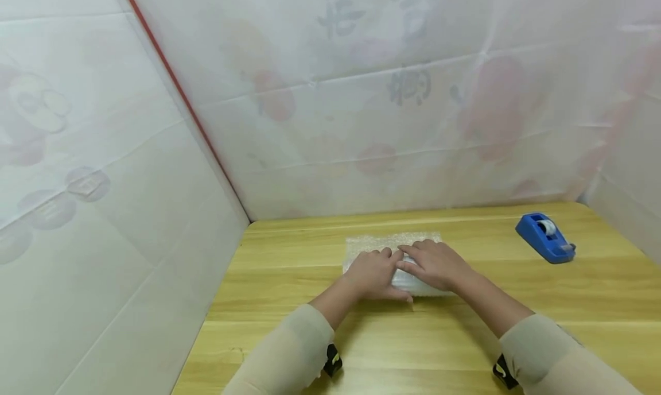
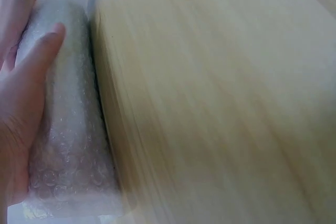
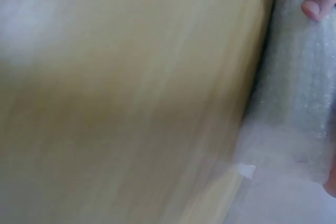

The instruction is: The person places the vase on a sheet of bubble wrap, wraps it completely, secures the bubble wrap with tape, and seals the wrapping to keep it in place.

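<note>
A thick fold of clear bubble wrap (image 1: 420,286) lies across the wooden table, bundled round something whitish that the layers hide. More of the sheet (image 1: 392,240) spreads flat on its far side. My left hand (image 1: 377,274) grips the bundle's left half, thumb along the near face and fingers over the far side. On the right half my right hand (image 1: 439,266) holds the wrap, its thumb on top and fingers bent over beyond. The two hands nearly meet at the middle. In the left wrist view the bundle (image 2: 73,129) runs lengthwise beside the left thumb.
A blue tape dispenser (image 1: 547,240) with a roll of tape stands at the table's back right. Pale printed sheeting (image 1: 361,113) hangs as walls behind and at both sides. The wooden tabletop (image 1: 413,349) extends toward me between the forearms.
</note>
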The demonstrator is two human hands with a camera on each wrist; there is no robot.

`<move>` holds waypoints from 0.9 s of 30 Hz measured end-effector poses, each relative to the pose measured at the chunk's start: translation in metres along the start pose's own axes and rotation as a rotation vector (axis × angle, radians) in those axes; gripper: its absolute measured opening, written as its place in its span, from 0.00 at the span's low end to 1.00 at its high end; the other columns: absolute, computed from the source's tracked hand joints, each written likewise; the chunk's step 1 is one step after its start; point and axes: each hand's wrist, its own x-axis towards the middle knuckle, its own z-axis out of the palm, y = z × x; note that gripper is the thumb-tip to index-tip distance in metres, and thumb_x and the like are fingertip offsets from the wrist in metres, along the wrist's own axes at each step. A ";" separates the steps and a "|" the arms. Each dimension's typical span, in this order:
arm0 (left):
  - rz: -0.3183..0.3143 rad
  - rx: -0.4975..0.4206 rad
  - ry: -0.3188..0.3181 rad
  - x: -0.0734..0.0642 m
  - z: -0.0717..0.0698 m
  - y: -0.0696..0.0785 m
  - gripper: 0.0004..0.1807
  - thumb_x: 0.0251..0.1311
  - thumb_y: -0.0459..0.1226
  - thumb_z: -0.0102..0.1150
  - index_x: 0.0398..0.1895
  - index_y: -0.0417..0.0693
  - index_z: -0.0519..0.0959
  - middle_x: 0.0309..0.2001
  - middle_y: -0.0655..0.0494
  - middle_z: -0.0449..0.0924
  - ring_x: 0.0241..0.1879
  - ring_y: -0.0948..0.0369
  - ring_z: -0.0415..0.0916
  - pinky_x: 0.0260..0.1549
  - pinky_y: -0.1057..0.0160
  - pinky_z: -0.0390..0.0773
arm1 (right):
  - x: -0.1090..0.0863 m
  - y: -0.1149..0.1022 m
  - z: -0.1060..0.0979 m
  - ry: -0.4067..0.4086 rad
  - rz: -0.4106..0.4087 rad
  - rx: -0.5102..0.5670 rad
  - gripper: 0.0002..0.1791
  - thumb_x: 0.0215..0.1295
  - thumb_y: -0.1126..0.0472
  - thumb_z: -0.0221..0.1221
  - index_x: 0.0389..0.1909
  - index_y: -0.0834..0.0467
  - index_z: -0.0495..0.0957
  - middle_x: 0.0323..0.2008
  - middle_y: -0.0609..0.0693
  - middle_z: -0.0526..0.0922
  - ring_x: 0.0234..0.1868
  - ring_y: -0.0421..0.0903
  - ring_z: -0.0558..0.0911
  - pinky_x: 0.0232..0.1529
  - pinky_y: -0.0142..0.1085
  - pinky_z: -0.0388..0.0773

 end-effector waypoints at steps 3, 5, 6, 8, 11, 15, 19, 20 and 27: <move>-0.005 0.016 -0.014 0.003 0.001 0.000 0.53 0.46 0.81 0.43 0.67 0.57 0.63 0.49 0.58 0.76 0.37 0.60 0.80 0.31 0.61 0.80 | -0.003 0.001 0.003 0.133 -0.054 -0.123 0.37 0.69 0.29 0.43 0.63 0.51 0.75 0.56 0.53 0.79 0.62 0.57 0.73 0.61 0.65 0.62; -0.008 0.017 -0.025 0.004 0.002 0.001 0.51 0.46 0.81 0.43 0.66 0.58 0.64 0.48 0.59 0.76 0.36 0.61 0.80 0.31 0.62 0.80 | -0.005 -0.001 0.006 0.217 -0.097 -0.203 0.37 0.66 0.28 0.45 0.60 0.51 0.76 0.55 0.53 0.79 0.62 0.58 0.72 0.62 0.66 0.60; -0.009 0.012 -0.027 0.004 0.003 0.001 0.52 0.46 0.81 0.43 0.66 0.58 0.64 0.48 0.60 0.77 0.36 0.61 0.80 0.30 0.62 0.79 | -0.007 -0.002 0.007 0.252 -0.116 -0.228 0.37 0.66 0.27 0.46 0.59 0.51 0.77 0.54 0.54 0.79 0.61 0.58 0.72 0.61 0.67 0.60; -0.009 0.002 -0.023 0.005 0.006 0.001 0.53 0.46 0.81 0.43 0.67 0.57 0.63 0.48 0.59 0.77 0.36 0.61 0.80 0.30 0.62 0.79 | -0.011 -0.005 0.009 0.298 -0.141 -0.265 0.39 0.64 0.26 0.46 0.59 0.53 0.76 0.53 0.54 0.79 0.59 0.57 0.74 0.60 0.67 0.61; -0.002 0.006 -0.008 0.007 0.008 0.000 0.55 0.47 0.81 0.41 0.70 0.55 0.62 0.49 0.58 0.78 0.38 0.61 0.81 0.32 0.62 0.80 | -0.017 -0.009 0.010 0.318 -0.144 -0.274 0.42 0.62 0.24 0.45 0.60 0.55 0.75 0.52 0.55 0.79 0.56 0.57 0.76 0.57 0.66 0.65; -0.004 0.028 -0.030 0.012 0.010 -0.004 0.55 0.50 0.81 0.33 0.71 0.54 0.62 0.53 0.58 0.78 0.43 0.59 0.81 0.37 0.60 0.81 | -0.023 -0.010 0.011 0.312 -0.136 -0.287 0.49 0.57 0.20 0.45 0.64 0.55 0.73 0.52 0.55 0.80 0.55 0.57 0.77 0.56 0.66 0.68; -0.034 -0.010 -0.085 0.013 0.010 -0.006 0.55 0.50 0.81 0.22 0.73 0.58 0.61 0.57 0.60 0.77 0.48 0.60 0.81 0.40 0.60 0.81 | -0.028 -0.008 0.011 0.272 -0.159 -0.288 0.57 0.49 0.16 0.49 0.68 0.56 0.69 0.55 0.56 0.79 0.56 0.59 0.76 0.56 0.65 0.69; -0.041 -0.026 -0.091 0.014 0.010 -0.006 0.55 0.50 0.82 0.20 0.73 0.59 0.60 0.57 0.60 0.77 0.49 0.60 0.80 0.40 0.60 0.80 | -0.029 -0.007 0.011 0.261 -0.163 -0.282 0.59 0.47 0.16 0.51 0.69 0.56 0.68 0.55 0.57 0.79 0.56 0.59 0.77 0.55 0.64 0.70; -0.038 -0.090 -0.092 0.016 0.008 -0.006 0.56 0.50 0.82 0.17 0.72 0.59 0.62 0.58 0.59 0.77 0.51 0.60 0.80 0.41 0.60 0.80 | -0.030 -0.001 0.016 0.247 -0.177 -0.265 0.67 0.35 0.17 0.62 0.70 0.60 0.65 0.49 0.56 0.79 0.47 0.57 0.80 0.49 0.53 0.77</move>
